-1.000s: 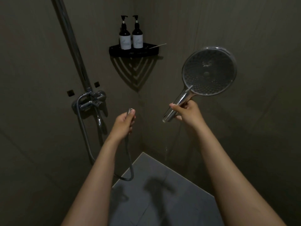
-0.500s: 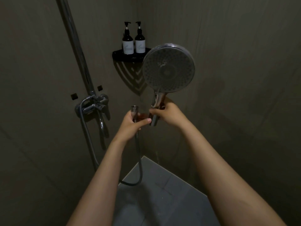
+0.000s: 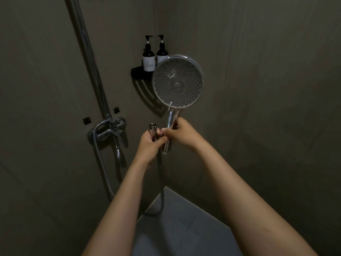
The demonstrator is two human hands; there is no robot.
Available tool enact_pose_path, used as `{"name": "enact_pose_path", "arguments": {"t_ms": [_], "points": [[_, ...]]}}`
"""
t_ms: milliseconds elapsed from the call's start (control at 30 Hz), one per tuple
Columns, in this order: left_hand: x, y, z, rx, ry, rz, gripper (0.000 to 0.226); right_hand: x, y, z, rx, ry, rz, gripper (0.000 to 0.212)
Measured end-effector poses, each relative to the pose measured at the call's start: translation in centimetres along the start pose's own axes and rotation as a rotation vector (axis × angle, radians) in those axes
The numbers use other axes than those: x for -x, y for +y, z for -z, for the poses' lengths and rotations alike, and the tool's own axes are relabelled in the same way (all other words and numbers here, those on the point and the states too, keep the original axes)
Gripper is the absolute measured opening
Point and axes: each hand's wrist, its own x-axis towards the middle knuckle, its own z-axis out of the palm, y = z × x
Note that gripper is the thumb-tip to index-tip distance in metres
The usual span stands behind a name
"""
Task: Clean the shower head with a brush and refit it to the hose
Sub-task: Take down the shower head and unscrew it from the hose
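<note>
Our left hand (image 3: 148, 145) grips the hose (image 3: 163, 191) end upright; our right hand (image 3: 181, 133) grips the shower head (image 3: 178, 81) handle just beside it, probably lining them up for refitting.

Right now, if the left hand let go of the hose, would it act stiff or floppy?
Probably floppy: the hose hangs from the left hand and sags into a loop below. Its metal end fitting would likely drop and swing. The shiny fitting may be slippery.
</note>
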Motion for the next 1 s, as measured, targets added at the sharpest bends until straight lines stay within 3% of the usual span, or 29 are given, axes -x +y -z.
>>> {"name": "enact_pose_path", "arguments": {"t_ms": [167,533,700,1000], "points": [[-2.0,-0.7,1.0,0.043,0.022,0.022,0.011,-2.6,0.2,-0.8,-0.031,-0.035,-0.004,0.028],[-5.2,-1.2,2.2,0.136,0.038,0.099,0.019,-5.8,0.1,-1.9,-0.062,-0.070,-0.007,0.024],[-6.4,-1.6,2.0,0.153,0.078,0.128,0.019,-7.6,0.8,-1.9,-0.018,-0.152,0.009,0.011],[-9.9,-1.5,0.6,0.146,0.175,0.133,0.018,-12.6,3.1,-1.8,-0.144,-0.210,0.063,0.019]]}}
